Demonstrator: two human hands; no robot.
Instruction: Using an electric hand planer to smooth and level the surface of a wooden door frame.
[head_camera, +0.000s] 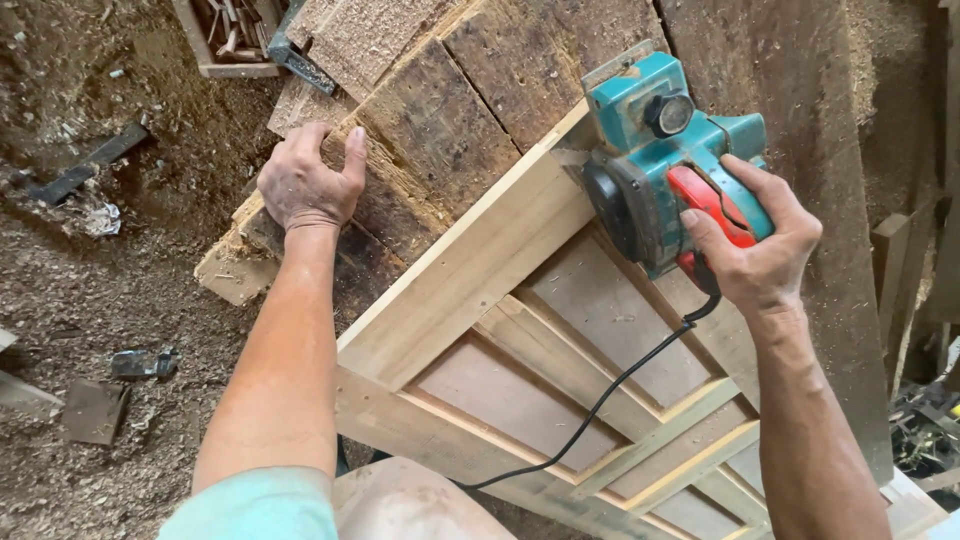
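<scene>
Packages: none in view. Signs: none. Screens: none. Labels: none that can be made out; the teal electric planer (672, 160) at upper right of the frame shows only plain teal housing, a red grip and a black round knob, with no sticker legible or distinguishable on its visible faces.
</scene>
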